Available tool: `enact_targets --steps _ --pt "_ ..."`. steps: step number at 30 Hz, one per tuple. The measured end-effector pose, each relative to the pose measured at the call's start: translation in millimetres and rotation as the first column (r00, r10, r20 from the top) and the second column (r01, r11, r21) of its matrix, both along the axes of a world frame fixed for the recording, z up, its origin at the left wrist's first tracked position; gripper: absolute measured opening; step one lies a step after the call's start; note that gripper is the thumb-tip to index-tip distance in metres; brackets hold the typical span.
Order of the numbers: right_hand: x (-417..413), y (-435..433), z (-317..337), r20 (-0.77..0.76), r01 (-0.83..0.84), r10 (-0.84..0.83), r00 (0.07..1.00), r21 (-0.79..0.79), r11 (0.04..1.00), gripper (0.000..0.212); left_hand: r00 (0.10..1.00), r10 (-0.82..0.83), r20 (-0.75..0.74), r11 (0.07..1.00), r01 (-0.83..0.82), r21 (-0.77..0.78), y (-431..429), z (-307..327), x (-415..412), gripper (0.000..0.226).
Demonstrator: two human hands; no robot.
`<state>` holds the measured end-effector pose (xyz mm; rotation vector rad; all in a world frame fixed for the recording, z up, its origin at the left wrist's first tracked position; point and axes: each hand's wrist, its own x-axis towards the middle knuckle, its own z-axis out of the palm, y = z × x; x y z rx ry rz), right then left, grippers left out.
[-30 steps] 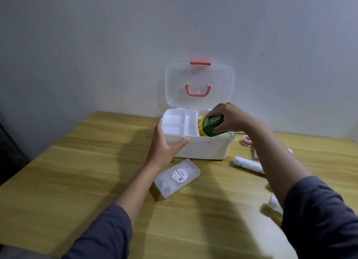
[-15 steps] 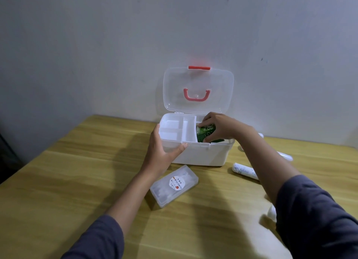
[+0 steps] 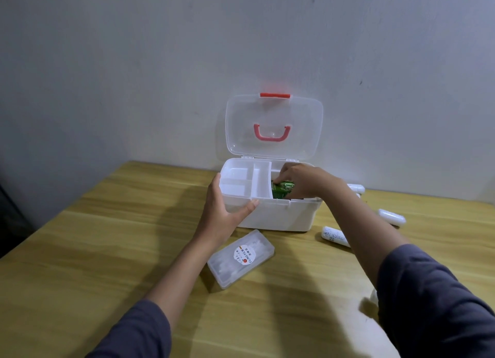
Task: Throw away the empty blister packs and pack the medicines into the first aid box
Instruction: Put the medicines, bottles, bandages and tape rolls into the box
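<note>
While the green pack (image 3: 281,190) sits in the right part of the open box (image 3: 278,215), beside the white tray (image 3: 246,182), the right hand (image 3: 302,180) closes over it from above, fingers pinching its top. The left hand (image 3: 223,213) grips the box's front left corner, thumb along the front wall. White tubes (image 3: 334,235) on the table (image 3: 107,237) lie partly hidden behind the right arm, their labels unreadable; a clear case (image 3: 241,258) lies in front of the box.

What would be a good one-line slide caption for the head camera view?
Right hand lowers a green pack into the open first aid box while the left hand steadies it.
</note>
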<state>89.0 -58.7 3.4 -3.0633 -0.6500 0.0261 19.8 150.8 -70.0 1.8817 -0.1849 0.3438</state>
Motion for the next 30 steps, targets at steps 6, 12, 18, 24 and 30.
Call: enact_targets --steps 6,12,18,24,30 --pt "3.7 -1.4 0.8 -0.046 -0.008 0.007 0.999 -0.027 1.000 0.051 1.000 0.002 -0.003 1.000 -0.002 -0.005 -0.3 0.5 -0.1 0.093" --pt "1.0 -0.6 -0.6 -0.040 -0.023 0.021 0.999 -0.043 0.999 0.048 1.000 -0.009 -0.007 1.000 0.009 0.001 1.1 0.4 1.9 0.094" --pt "-37.8 -0.8 21.9 0.090 -0.024 -0.003 0.996 0.290 0.957 0.026 0.999 -0.020 -0.033 0.999 0.021 0.028 4.2 6.7 -0.4 0.097" --pt "-111.9 24.0 18.4 0.231 -0.242 0.136 0.963 0.531 0.812 0.006 0.999 0.001 -0.050 0.996 0.003 0.091 4.4 13.5 3.1 0.095" --pt "-131.8 48.1 -35.6 -0.087 -0.215 0.267 0.960 0.381 0.899 0.047 0.999 -0.010 -0.040 0.993 0.015 0.116 2.4 17.5 -0.5 0.093"
